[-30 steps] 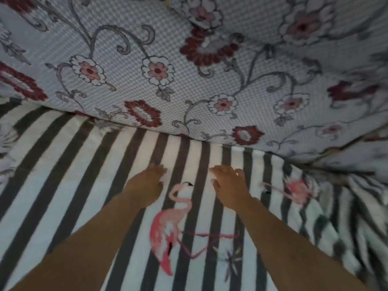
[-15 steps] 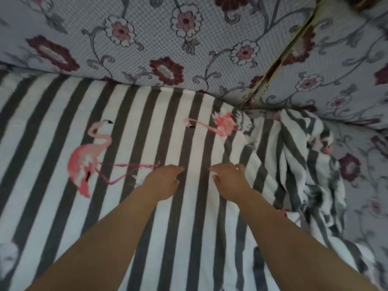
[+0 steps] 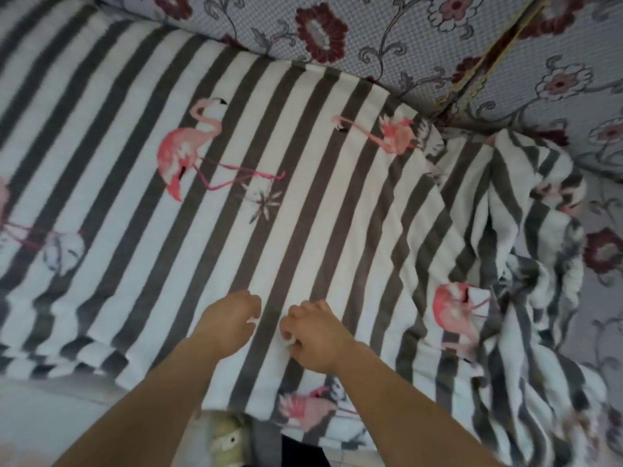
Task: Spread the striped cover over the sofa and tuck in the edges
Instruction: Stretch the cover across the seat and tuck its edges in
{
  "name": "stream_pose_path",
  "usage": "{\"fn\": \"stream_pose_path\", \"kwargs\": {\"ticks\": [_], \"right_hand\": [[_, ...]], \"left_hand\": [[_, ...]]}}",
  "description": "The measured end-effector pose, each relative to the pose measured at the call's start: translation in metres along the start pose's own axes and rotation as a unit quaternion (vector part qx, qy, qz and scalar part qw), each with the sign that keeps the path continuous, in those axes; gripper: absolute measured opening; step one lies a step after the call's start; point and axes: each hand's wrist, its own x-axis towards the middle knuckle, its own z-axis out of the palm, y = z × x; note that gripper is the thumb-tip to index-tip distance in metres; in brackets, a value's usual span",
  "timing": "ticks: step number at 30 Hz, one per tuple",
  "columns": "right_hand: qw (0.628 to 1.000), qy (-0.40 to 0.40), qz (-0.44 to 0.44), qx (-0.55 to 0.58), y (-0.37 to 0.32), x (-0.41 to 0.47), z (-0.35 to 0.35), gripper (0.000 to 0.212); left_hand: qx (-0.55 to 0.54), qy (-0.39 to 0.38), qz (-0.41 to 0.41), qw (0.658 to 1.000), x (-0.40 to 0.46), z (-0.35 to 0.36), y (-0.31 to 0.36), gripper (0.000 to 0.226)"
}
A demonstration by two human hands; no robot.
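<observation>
Both hands, the left hand point(image 3: 229, 320) and right hand point(image 3: 315, 333), pinch the striped cover point(image 3: 303, 183) near the sofa point(image 3: 387, 38) seat's front edge, while its bunched, untucked part lies rightward, nearer the right hand.

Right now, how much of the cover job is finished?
Done: the cover lies flat over the middle of the seat, up to the backrest. In hand: left hand and right hand pinch it near the front. Left: the bunched part on the right.
</observation>
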Motion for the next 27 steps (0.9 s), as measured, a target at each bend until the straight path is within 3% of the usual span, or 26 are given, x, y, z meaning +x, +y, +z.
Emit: {"fn": "stream_pose_path", "kwargs": {"ticks": [2, 6, 10, 12, 14, 16, 18, 20, 23, 25, 27], "right_hand": [[0.999, -0.027, -0.023, -0.027, -0.025, -0.003, 0.028, 0.030], [0.990, -0.046, 0.006, -0.131, -0.056, -0.008, 0.078, 0.061], [0.976, 0.059, 0.061, -0.201, -0.071, -0.009, 0.104, 0.041], [0.977, 0.062, 0.059, -0.197, -0.067, -0.009, 0.105, 0.036], [0.985, 0.053, 0.077, -0.147, -0.062, -0.011, 0.103, 0.036], [0.990, 0.066, 0.126, -0.015, -0.059, -0.012, 0.094, 0.023], [0.968, 0.067, 0.192, 0.146, -0.053, -0.010, 0.077, 0.015], [0.947, 0.093, 0.231, 0.204, -0.040, -0.007, 0.059, 0.010], [0.931, 0.163, 0.267, 0.188, -0.023, -0.005, 0.036, 0.010], [0.931, 0.223, 0.266, 0.113, -0.026, -0.004, 0.029, 0.017], [0.936, 0.287, 0.203, 0.032, -0.046, -0.002, 0.031, 0.021]], "left_hand": [[0.021, -0.031, 0.000, 0.999, -0.023, 0.018, -0.024, 0.009], [0.057, -0.059, -0.006, 0.997, -0.058, 0.056, -0.059, 0.020], [0.056, 0.029, 0.034, 0.997, -0.077, 0.089, -0.076, 0.015], [0.054, 0.070, 0.066, 0.994, -0.082, 0.094, -0.076, 0.024], [0.063, 0.087, 0.085, 0.991, -0.092, 0.098, -0.076, 0.039], [0.087, 0.091, 0.078, 0.989, -0.103, 0.103, -0.076, 0.061], [0.126, 0.100, 0.032, 0.986, -0.108, 0.107, -0.074, 0.079], [0.148, 0.154, -0.028, 0.976, -0.105, 0.103, -0.070, 0.084], [0.118, 0.240, -0.073, 0.961, -0.090, 0.082, -0.075, 0.064], [0.074, 0.229, -0.056, 0.969, -0.082, 0.068, -0.085, 0.044], [0.023, 0.216, -0.025, 0.976, -0.078, 0.059, -0.093, 0.035]]}}
